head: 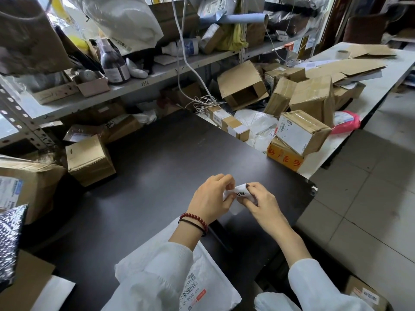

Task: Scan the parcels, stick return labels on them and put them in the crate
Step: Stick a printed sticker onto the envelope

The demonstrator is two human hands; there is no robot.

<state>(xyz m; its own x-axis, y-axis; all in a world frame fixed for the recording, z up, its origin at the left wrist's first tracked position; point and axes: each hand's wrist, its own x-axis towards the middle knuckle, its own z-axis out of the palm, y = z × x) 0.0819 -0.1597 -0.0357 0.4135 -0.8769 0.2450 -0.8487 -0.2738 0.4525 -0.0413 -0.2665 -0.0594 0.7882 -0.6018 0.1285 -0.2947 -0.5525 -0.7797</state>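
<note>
- 6 o'clock, nearest: a white mailer (202, 274) lies flat at the near edge of the dark table (157, 164), partly under the left forearm. Its printed barcode faces up. No return sticker shows on it, so I judge it the parcel in hand, with sticking not yet done.
- Just beyond, about 5 o'clock of frame centre: the left hand (211, 196) and right hand (260, 198) meet above the table. Both pinch one small white return label (240, 193), left fingers curled over its left end, right thumb and fingertips on its right end. A strip of black print shows between them.
- Possibly the backing is being peeled; fingers cover most of the paper, so I cannot tell.
- The label is held at 1 o'clock of the mailer, apart from it and clear of the tabletop.
- 9 o'clock: a brown box (89, 160) sits at the table's left edge.
- 2 o'clock, farther: a heap of cardboard boxes on the white table (370, 90), with a labelled box (301, 133) resting on an orange box (285, 159) at its near end. I judge these to be waiting parcels, so most of the work is left.
- 11 o'clock, farthest: a cluttered shelf (157, 75).
- No crate is identifiable in view, so nothing can be counted as finished.
</note>
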